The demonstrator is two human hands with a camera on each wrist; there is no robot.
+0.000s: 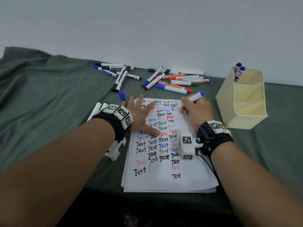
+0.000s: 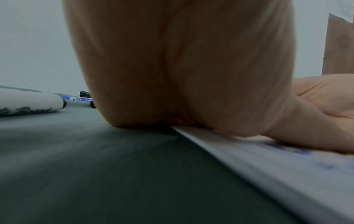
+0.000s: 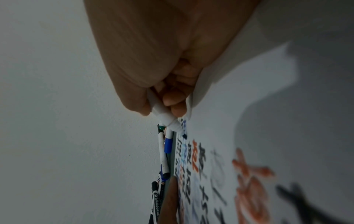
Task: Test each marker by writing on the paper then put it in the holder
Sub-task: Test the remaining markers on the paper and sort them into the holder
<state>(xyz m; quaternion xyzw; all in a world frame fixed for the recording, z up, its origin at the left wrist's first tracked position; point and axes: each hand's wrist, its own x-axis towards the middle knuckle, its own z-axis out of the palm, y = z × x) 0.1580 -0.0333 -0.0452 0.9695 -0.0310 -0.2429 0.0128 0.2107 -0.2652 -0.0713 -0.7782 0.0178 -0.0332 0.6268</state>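
A stack of white paper [image 1: 193, 174] covered in "Test" words lies on the green cloth. My left hand [image 1: 139, 115] lies flat on its upper left part, fingers spread; in the left wrist view the palm [image 2: 191, 75] presses the paper edge [image 2: 249, 159]. My right hand [image 1: 195, 110] grips an uncapped blue marker [image 1: 195, 96], its tip [image 3: 184, 136] on the paper near the top right. Its blue cap [image 1: 122, 95] lies on the cloth above my left hand. The cream holder [image 1: 246, 115] stands at the right with two markers [image 1: 238, 71] in its rear compartment.
Loose markers lie in two heaps by the wall: black and blue ones [image 1: 119, 76] at left, mixed colours [image 1: 173, 81] in the middle. Two more markers [image 1: 98, 108] lie left of my left wrist. The green cloth [image 1: 49, 112] is rumpled at the left.
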